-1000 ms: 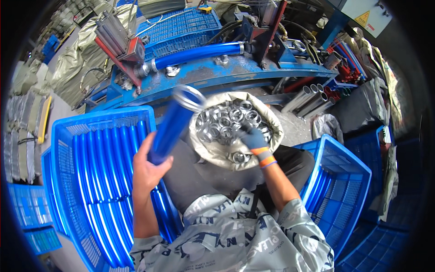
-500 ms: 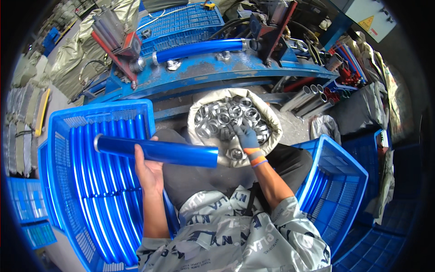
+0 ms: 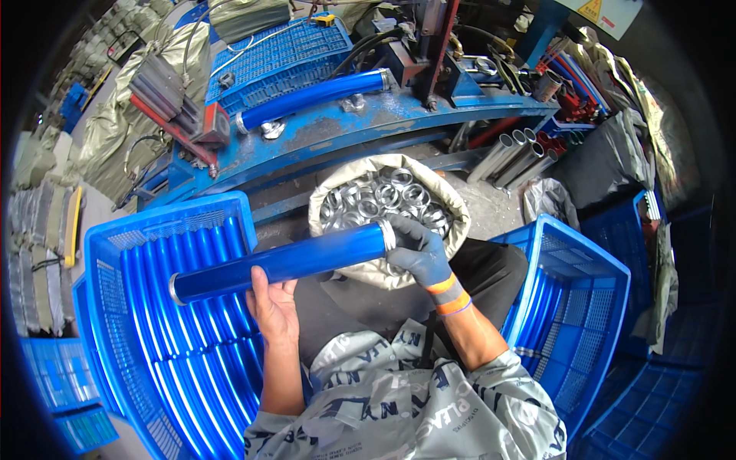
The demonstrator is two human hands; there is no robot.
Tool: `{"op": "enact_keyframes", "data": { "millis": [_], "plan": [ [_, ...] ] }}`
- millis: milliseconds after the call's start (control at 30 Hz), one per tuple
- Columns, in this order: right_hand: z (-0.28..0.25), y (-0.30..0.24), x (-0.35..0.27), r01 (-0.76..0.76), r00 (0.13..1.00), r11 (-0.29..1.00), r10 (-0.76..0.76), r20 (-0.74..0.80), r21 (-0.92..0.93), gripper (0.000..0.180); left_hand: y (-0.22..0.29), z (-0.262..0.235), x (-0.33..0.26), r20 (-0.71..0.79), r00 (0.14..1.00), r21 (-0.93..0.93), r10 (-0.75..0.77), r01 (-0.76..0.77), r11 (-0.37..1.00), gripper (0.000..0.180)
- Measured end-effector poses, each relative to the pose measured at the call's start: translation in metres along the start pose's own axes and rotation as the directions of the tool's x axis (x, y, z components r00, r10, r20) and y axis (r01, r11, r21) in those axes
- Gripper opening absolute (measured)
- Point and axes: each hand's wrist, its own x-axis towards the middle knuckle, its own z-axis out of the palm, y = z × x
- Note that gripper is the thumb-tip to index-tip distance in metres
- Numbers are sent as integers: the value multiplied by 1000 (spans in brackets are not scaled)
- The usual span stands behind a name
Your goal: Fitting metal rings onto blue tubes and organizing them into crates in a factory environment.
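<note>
A shiny blue tube (image 3: 284,263) lies across my lap area, held from below by my bare left hand (image 3: 274,304), its thumb up over the near side. The tube's left end carries a silver ring. My gloved right hand (image 3: 418,249) is closed round a silver metal ring (image 3: 388,235) at the tube's right end; the fingertips are partly hidden behind it. Beyond the tube stands a cloth sack (image 3: 452,184) with its rim rolled down, full of loose silver rings (image 3: 389,195).
To the left, a blue crate (image 3: 244,218) holds rows of blue tubes; another blue crate (image 3: 586,257) with tubes is at the right. Ahead is a blue workbench (image 3: 330,126) with a tube (image 3: 314,100) set on it between clamps. Bare metal pipes (image 3: 502,157) lean near its right leg.
My right hand has come out of the sack with a silver ring and brought it onto the tube's right end. The tube's right end has risen and moved right.
</note>
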Motion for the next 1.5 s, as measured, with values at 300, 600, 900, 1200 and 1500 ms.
{"op": "enact_keyframes", "data": {
  "millis": [300, 600, 900, 1200, 1500],
  "plan": [
    [11, -13, 5, 41, 986, 968, -80, -149, -249, 76, -9, 2, 3, 25, 999, 19, 35, -35, 999, 50],
    [15, -41, 46, 295, 904, 761, -418, -89, -578, 96, -10, -14, 34, -18, 998, -138, -68, 65, 988, 58],
    [79, -57, 35, 353, 660, 892, -24, 751, -282, 29, -23, -30, 93, -40, 996, -240, -80, 68, 969, 73],
    [-9, -87, 237, 563, 762, 14, -396, 513, -826, 56, -8, -44, 125, 17, 985, -392, -171, 164, 905, 74],
    [-23, -63, 409, -31, 937, -593, -298, 183, -805, 78, 15, -58, 128, 23, 996, -382, -91, 93, 919, 60]
  ]
}}
